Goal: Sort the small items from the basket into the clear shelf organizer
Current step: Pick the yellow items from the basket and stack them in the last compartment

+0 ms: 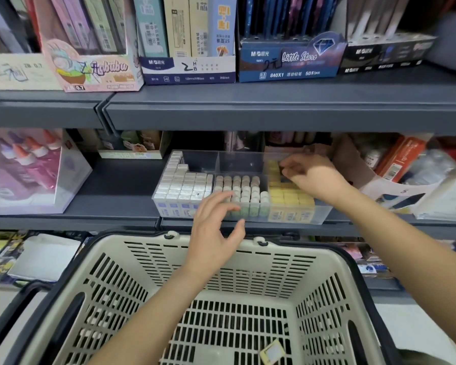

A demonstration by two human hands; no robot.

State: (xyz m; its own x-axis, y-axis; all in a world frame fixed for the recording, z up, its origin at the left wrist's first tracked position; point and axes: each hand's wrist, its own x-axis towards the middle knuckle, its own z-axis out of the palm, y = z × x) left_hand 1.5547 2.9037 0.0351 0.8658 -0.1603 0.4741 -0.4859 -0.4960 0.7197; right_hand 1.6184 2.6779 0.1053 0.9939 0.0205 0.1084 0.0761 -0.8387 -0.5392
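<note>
Left hand (pixel 216 227) open, fingers spread and relaxed, holding nothing, hovering above far rim of beige basket (pixel 140 238), just before front of clear organizer (pixel 323 213); right hand (pixel 313 177) reaching into organizer's right compartment, fingers curled down over yellow items (pixel 291 198); blur hides whether it pinches one; hands apart; organizer sits on grey shelf (pixel 116 204); white items (pixel 184 185) fill left compartment, white-capped green items (pixel 244 191) middle; one small yellow-edged item (pixel 271 353) lies on basket floor.
</note>
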